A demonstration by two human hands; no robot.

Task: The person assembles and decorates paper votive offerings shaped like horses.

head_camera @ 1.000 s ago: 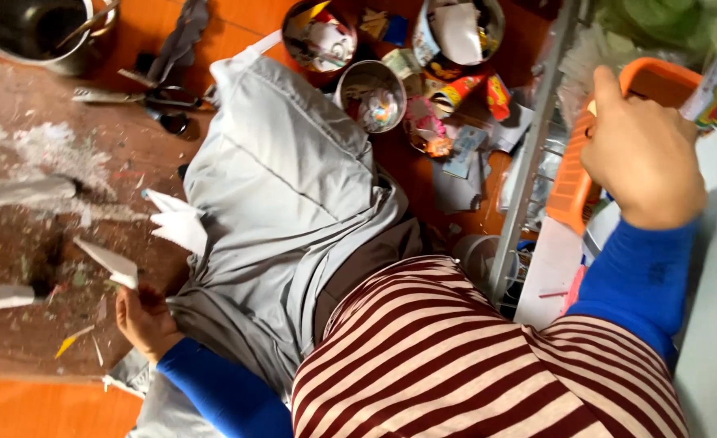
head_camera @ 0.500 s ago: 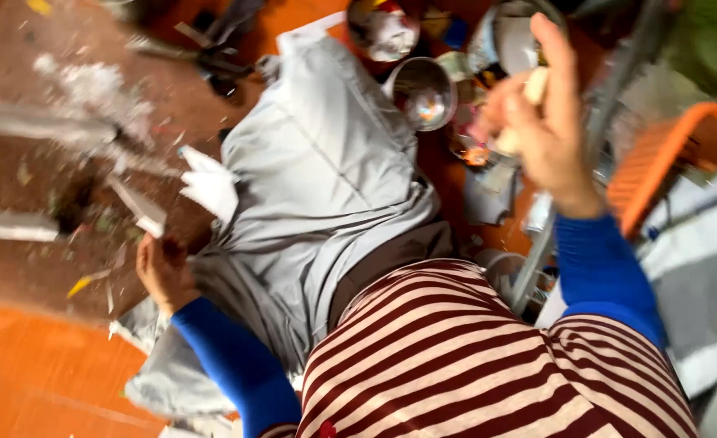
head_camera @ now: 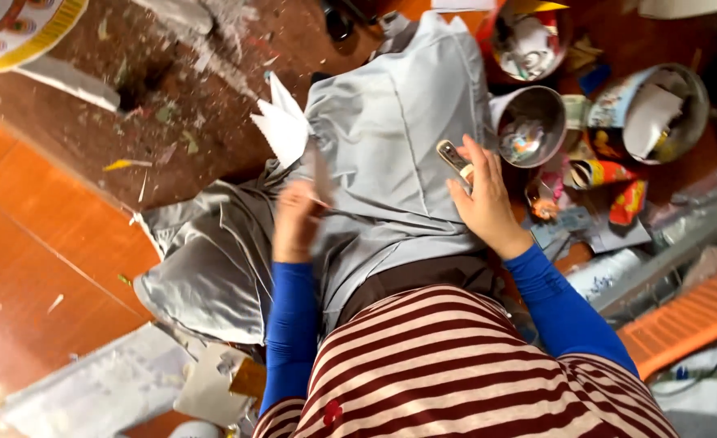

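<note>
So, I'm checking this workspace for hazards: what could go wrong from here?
1. The right hand holds a small metal tool over the grey cloth on the lap; a slip might nick cloth or fingers.
2. The left hand holds a thin, blurred piece, so its grip looks unsteady.
3. The steel bowl sits close by the right hand and could be knocked over.

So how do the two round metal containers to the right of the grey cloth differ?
The small steel bowl is plain shiny metal, and lies right beside the right hand. The larger tin sits farther right, has a colourful printed outside, and holds a big white paper piece. The bowl holds only small scraps. Both are round, open-topped and sit among litter on the orange floor.
</note>
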